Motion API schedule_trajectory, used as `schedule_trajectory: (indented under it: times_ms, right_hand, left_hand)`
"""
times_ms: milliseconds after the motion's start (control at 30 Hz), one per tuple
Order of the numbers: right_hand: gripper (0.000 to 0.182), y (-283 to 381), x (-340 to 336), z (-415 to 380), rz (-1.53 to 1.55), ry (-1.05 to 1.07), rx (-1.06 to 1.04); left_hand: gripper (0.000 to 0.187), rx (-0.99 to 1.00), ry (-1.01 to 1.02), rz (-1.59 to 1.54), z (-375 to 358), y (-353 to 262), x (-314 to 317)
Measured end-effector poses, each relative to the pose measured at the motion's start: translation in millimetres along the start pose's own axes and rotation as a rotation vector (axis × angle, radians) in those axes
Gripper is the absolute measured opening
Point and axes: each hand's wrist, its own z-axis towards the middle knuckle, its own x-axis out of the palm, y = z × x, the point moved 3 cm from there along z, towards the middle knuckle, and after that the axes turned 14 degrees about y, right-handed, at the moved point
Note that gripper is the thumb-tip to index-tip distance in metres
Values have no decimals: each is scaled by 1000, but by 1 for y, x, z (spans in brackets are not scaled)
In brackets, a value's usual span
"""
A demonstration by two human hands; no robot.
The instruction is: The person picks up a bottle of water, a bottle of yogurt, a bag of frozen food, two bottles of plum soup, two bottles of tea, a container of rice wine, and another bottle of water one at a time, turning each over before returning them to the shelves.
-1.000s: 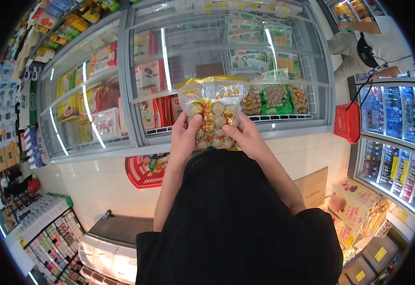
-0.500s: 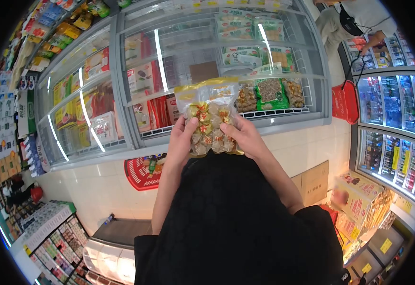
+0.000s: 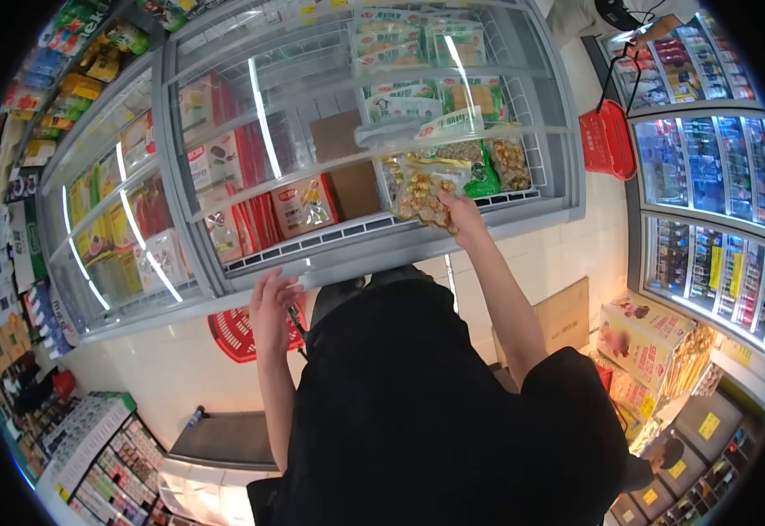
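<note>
Biggest first: freezer (image 3: 361, 257) spans the view ahead of both sets of fingers, front rim between them and its contents. Glass lid (image 3: 312, 173) sits just beyond the right fingers, long edge running crosswise; looks like the main snag risk. Red basket (image 3: 233, 337) is on the floor, lower and out to the side of the left fingers.

Cardboard (image 3: 345, 162) stands inside, left of the right fingers. Clear bag (image 3: 419, 195) of lumpy gold-wrapped pieces is in the right fingers, over the front of the freezer. Red pack (image 3: 304, 207) lies left of it; green pack (image 3: 485, 178) is just right of the right fingertips.

Right hand (image 3: 464, 216): closed on the bag near its right side, thumb on the upper face. Other fingers hidden under it; can't tell how deep the grip goes. Left hand (image 3: 272, 309): fingers loosely apart, nothing visible in them, well short of the bag.

My call on handling: contents probably shift, so I want a broad pinch on the body, not thin film. Wrist low, bag near level, far edge clear of the glass. If it sags, left palm goes underneath. Ease off only with weight supported.
</note>
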Motion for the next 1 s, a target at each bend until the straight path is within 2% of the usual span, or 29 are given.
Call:
schedule_trajectory:
  times_ms: [100, 167, 233, 300, 533, 600, 633, 700, 833, 967, 1000]
  right_hand:
    - [35, -9, -28, 60, -95, -62, -20]
    - [39, 3, -20, 69, -440, -47, -56]
    - [44, 5, -25, 84, -432, -72, -16]
    - [55, -1, -40, 108, -635, -54, -7]
    - [48, -20, -81, 133, -700, -110, 78]
    - [43, -23, -91, 136, -1200, -235, 67]
    - [43, -28, -95, 136, -1199, -235, 67]
    - [39, -28, -102, 128, -1252, -372, -160]
    - [33, -4, -75, 84, -1104, -365, -189]
    - [28, 50, 11, 36, -1012, -136, -604]
    - [30, 68, 36, 28, -1137, -129, -773]
  left_hand:
    - [30, -49, -70, 1, -5, 24, -10]
    - [28, -64, -84, -14, -11, 32, -7]
    - [27, -72, -110, -25, -13, 39, -2]
    - [26, -81, -118, -24, -15, 44, -1]
    - [26, -84, -219, 2, -18, 58, -7]
    - [26, -93, -219, -1, -17, 60, -3]
    - [27, -104, -206, 29, -13, 61, 3]
    - [28, -107, -186, 58, 0, 60, 14]
    - [32, -105, -25, 241, 24, 63, 31]
    - [32, -121, 52, 300, 40, 59, 50]
    - [31, -122, 74, 339, 43, 58, 55]
